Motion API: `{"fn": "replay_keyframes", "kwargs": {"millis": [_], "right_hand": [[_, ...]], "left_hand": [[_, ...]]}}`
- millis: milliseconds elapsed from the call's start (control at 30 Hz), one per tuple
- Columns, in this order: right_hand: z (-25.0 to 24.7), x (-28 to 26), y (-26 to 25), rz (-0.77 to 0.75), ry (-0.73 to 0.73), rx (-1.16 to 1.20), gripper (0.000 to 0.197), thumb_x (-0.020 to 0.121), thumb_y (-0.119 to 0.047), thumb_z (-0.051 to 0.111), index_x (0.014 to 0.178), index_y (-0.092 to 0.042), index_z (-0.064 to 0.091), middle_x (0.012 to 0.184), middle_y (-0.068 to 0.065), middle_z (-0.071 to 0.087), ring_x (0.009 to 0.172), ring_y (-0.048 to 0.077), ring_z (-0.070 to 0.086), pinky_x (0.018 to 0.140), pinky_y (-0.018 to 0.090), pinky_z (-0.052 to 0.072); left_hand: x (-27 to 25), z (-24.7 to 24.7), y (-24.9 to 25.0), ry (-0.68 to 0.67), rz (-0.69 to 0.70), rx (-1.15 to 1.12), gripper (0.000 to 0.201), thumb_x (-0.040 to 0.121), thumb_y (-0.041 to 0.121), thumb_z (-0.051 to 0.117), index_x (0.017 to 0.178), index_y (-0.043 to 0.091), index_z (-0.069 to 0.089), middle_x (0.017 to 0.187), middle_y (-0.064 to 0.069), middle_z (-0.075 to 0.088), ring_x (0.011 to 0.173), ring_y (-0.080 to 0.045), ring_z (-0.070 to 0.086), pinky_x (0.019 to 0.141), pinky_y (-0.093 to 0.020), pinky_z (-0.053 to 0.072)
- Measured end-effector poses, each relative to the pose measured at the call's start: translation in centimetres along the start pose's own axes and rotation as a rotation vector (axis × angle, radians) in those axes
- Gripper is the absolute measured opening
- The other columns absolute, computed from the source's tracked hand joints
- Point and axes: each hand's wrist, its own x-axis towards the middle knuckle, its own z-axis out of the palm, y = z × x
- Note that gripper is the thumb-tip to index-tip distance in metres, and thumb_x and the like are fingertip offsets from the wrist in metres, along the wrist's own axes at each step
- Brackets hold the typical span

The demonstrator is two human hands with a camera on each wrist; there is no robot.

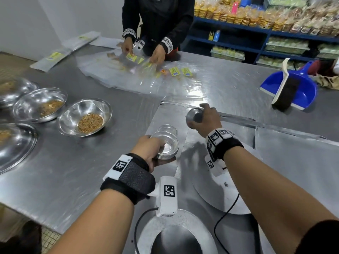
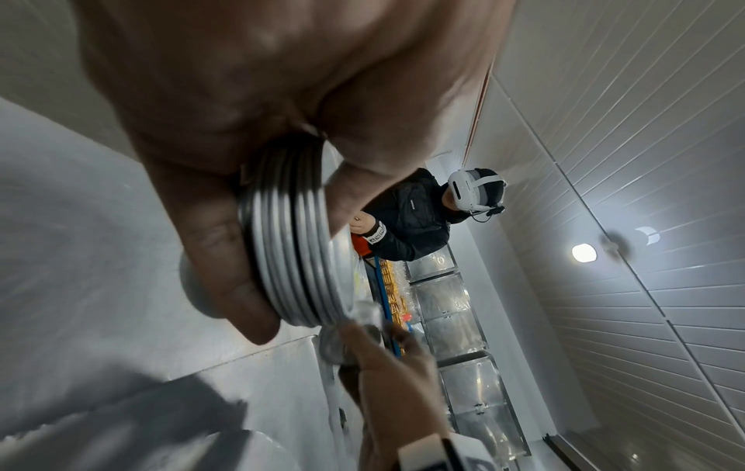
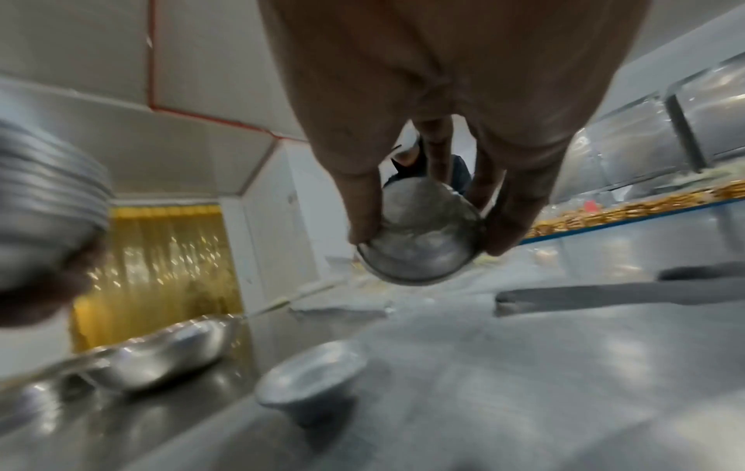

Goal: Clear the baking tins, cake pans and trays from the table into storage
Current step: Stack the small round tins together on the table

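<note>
My left hand (image 1: 152,153) grips a nested stack of small round metal tins (image 1: 167,146), held just above the steel table; the stacked rims (image 2: 290,242) show between thumb and fingers in the left wrist view. My right hand (image 1: 207,116) pinches one more small tin (image 1: 192,118) by its rim, lifted and tilted on its side; the same tin (image 3: 419,235) hangs from my fingertips in the right wrist view. A single small tin (image 1: 167,129) still sits on the table just behind the stack, also seen as the tin (image 3: 310,379) below my right hand.
Steel bowls with brown crumbs (image 1: 85,117) stand at the left. Flat metal sheets (image 1: 293,153) and round plates (image 1: 225,195) lie at the right and near edge. A blue dustpan with brush (image 1: 291,88) is far right. Another person (image 1: 157,24) sorts plastic bags (image 1: 139,74) opposite.
</note>
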Motion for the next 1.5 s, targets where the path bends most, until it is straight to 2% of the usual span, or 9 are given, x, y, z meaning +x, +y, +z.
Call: {"fn": "replay_keyframes", "kwargs": {"millis": [167, 300, 433, 567, 800, 967, 1100, 1233, 1500], "right_hand": [[-0.9, -4.7, -4.0, -0.399, 0.077, 0.465, 0.065, 0.061, -0.03, 0.094, 0.115, -0.015, 0.059, 0.116, 0.005, 0.048, 0.098, 0.015, 0.065, 0.08, 0.022, 0.059], [-0.4, -7.7, -5.2, -0.508, -0.023, 0.566, 0.062, 0.064, -0.028, 0.092, 0.113, -0.01, 0.057, 0.113, 0.006, 0.057, 0.105, 0.016, 0.067, 0.085, 0.033, 0.06], [0.6, -9.4, -5.1, -0.52, -0.094, 0.621, 0.06, 0.067, -0.022, 0.091, 0.111, -0.003, 0.054, 0.11, 0.009, 0.065, 0.106, 0.018, 0.069, 0.089, 0.038, 0.058], [1.2, -10.4, -5.0, -0.544, -0.167, 0.619, 0.053, 0.07, -0.018, 0.089, 0.106, -0.003, 0.053, 0.121, 0.006, 0.066, 0.107, 0.017, 0.069, 0.09, 0.04, 0.058], [1.5, -10.2, -4.5, -0.49, -0.387, 0.776, 0.031, 0.077, -0.005, 0.064, 0.106, -0.003, 0.056, 0.128, 0.012, 0.065, 0.12, 0.021, 0.063, 0.099, 0.04, 0.052], [3.9, -7.2, -3.7, -0.362, -0.238, 0.454, 0.032, 0.08, -0.011, 0.066, 0.111, -0.013, 0.063, 0.116, 0.004, 0.07, 0.111, 0.015, 0.066, 0.096, 0.039, 0.055], [5.6, -4.4, -4.2, -0.261, -0.342, -0.057, 0.076, 0.079, -0.038, 0.076, 0.144, -0.015, 0.044, 0.141, 0.005, 0.053, 0.129, 0.023, 0.049, 0.111, 0.038, 0.039], [7.4, -2.4, -4.7, -0.166, -0.452, -0.295, 0.111, 0.07, -0.056, 0.079, 0.153, -0.012, 0.022, 0.153, 0.008, 0.035, 0.141, 0.028, 0.032, 0.115, 0.044, 0.033], [7.5, -1.6, -5.0, -0.135, -0.375, -0.334, 0.084, 0.076, -0.035, 0.08, 0.144, -0.008, 0.039, 0.142, 0.012, 0.043, 0.132, 0.028, 0.042, 0.107, 0.035, 0.037]], "left_hand": [[0.0, -0.4, 0.1, -0.058, -0.056, -0.091, 0.048, 0.092, 0.043, 0.061, 0.127, 0.01, 0.058, 0.118, -0.022, 0.068, 0.095, -0.036, 0.072, 0.071, -0.049, 0.06], [0.0, -0.9, 0.2, -0.124, -0.047, -0.07, 0.073, 0.081, 0.074, 0.054, 0.123, 0.016, 0.064, 0.108, -0.018, 0.074, 0.096, -0.035, 0.073, 0.084, -0.057, 0.057], [-0.8, -1.3, 0.3, -0.122, 0.008, -0.037, 0.056, 0.088, 0.061, 0.058, 0.119, 0.014, 0.069, 0.105, -0.015, 0.075, 0.092, -0.033, 0.074, 0.087, -0.056, 0.057], [-0.9, -1.5, 0.0, -0.05, 0.021, -0.062, 0.034, 0.093, 0.019, 0.06, 0.124, 0.005, 0.062, 0.104, -0.02, 0.074, 0.084, -0.03, 0.074, 0.071, -0.045, 0.061], [-0.7, -2.7, -0.7, 0.016, 0.069, -0.123, 0.036, 0.093, -0.006, 0.049, 0.129, -0.001, 0.049, 0.115, -0.028, 0.065, 0.083, -0.038, 0.073, 0.065, -0.047, 0.061], [-0.8, -3.5, -1.0, 0.041, 0.098, -0.121, 0.034, 0.093, -0.011, 0.049, 0.125, 0.001, 0.051, 0.117, -0.027, 0.062, 0.089, -0.043, 0.07, 0.065, -0.052, 0.062], [-0.8, -4.4, -1.5, 0.056, 0.086, -0.101, 0.031, 0.093, -0.012, 0.05, 0.12, 0.003, 0.054, 0.113, -0.025, 0.064, 0.087, -0.04, 0.07, 0.065, -0.052, 0.061], [-0.7, -5.7, -2.1, 0.065, 0.065, -0.094, 0.025, 0.093, -0.013, 0.051, 0.108, 0.006, 0.055, 0.101, -0.021, 0.065, 0.077, -0.037, 0.069, 0.063, -0.052, 0.06], [-1.0, -7.9, -3.0, 0.069, 0.043, -0.109, 0.031, 0.093, -0.013, 0.05, 0.118, 0.004, 0.053, 0.111, -0.025, 0.063, 0.078, -0.038, 0.069, 0.062, -0.051, 0.06]]}}
